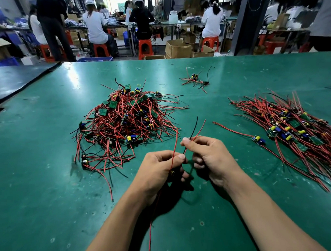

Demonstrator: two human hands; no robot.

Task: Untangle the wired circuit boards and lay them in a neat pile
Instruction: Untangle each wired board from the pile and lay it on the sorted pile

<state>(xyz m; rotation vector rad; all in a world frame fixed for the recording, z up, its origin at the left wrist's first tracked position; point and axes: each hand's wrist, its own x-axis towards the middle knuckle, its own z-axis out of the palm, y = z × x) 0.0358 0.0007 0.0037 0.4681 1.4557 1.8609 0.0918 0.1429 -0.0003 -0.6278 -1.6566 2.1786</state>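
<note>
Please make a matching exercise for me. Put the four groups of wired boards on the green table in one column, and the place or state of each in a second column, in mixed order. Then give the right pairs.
Things
1. tangled heap
2. neat pile
3. small cluster
4. held board

Places or states
A. farthest from the person, apart from the rest
B. gripped by the left hand, its wires pinched by the right hand
C. on the right, wires lying roughly parallel
D. centre-left, wires crossing every way

Pairs: 1-D, 2-C, 3-A, 4-B
</note>
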